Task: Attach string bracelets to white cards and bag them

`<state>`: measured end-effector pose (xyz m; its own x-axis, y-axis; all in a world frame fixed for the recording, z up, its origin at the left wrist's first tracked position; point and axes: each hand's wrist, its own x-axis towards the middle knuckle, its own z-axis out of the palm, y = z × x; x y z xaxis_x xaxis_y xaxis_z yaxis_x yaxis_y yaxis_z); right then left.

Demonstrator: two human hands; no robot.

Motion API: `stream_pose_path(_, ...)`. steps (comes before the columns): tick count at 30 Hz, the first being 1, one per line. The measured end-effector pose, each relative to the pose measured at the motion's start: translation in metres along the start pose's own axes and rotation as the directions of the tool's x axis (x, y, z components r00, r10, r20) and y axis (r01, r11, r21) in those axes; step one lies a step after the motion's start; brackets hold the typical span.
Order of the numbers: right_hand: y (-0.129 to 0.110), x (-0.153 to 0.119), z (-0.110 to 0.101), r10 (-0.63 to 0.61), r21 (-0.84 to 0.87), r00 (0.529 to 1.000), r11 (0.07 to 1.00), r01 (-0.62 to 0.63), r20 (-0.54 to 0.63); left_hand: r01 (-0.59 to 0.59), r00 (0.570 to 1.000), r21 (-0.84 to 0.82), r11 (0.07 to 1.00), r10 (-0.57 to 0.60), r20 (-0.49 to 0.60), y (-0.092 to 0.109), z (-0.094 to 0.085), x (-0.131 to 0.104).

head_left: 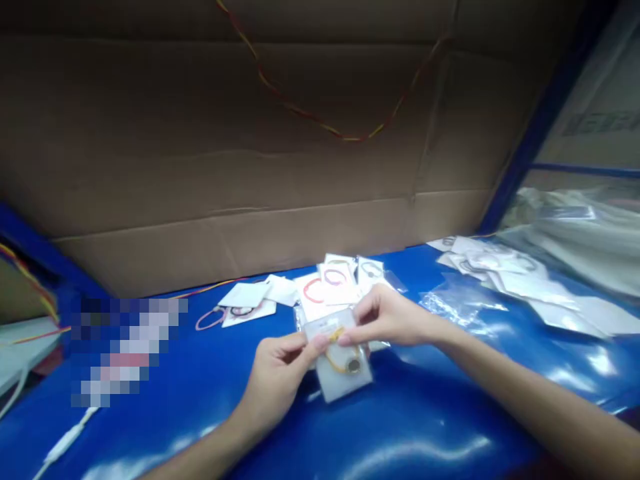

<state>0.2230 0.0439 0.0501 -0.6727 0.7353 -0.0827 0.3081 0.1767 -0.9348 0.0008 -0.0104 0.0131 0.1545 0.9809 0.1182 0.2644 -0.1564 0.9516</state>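
Both hands hold a white card [336,385] in what looks like a clear plastic sleeve, tilted over the blue tabletop. On the card lies a yellow cord loop [336,362] with a round dark charm [354,366] at its lower right. My left hand [280,373] is closed on the card's left side, its thumb on the yellow cord. From the upper right, my right hand [383,317] pinches the card, with its thumb next to the left thumb. The fingers behind the card are hidden. Just beyond it lie white cards with coloured loops [315,291].
White cards [245,295] and a pink loop [209,320] lie left of the pile. Clear plastic sleeves [455,300] and many white cards [525,273] spread at right. A cardboard wall [250,167] stands behind. A white cable [65,443] runs at left by a blurred-out object.
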Motion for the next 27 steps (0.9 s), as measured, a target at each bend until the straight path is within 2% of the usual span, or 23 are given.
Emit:
stream_pose_path(3,-0.001,-0.001,-0.001,0.011,0.004,1.0,1.0,-0.011,-0.021,0.062,0.998,0.015,0.998,-0.062,-0.009,0.002,-0.002,0.002)
stream_pose_path(6,-0.001,-0.002,-0.001,0.025,0.012,0.999,1.0,-0.025,-0.023,0.06,0.997,0.0,0.998,-0.06,-0.052,0.005,-0.002,0.003)
stream_pose_path(13,-0.005,-0.004,-0.007,0.045,0.015,0.995,0.999,-0.046,0.089,0.114,0.992,-0.062,0.992,-0.117,-0.045,0.005,-0.004,0.004)
stream_pose_path(19,-0.003,-0.002,-0.005,0.011,-0.012,1.0,1.0,-0.011,-0.015,0.107,0.992,-0.117,0.987,-0.114,-0.053,0.0,-0.005,0.008)
stream_pose_path(22,-0.002,-0.001,-0.004,0.017,-0.021,0.999,1.0,-0.018,-0.05,0.109,0.992,-0.08,0.991,-0.114,-0.05,0.0,-0.008,0.01)
stream_pose_path(27,-0.005,-0.002,-0.003,0.031,-0.007,0.997,0.999,-0.032,-0.071,0.067,0.992,-0.019,0.998,-0.069,-0.109,0.002,-0.011,0.012)
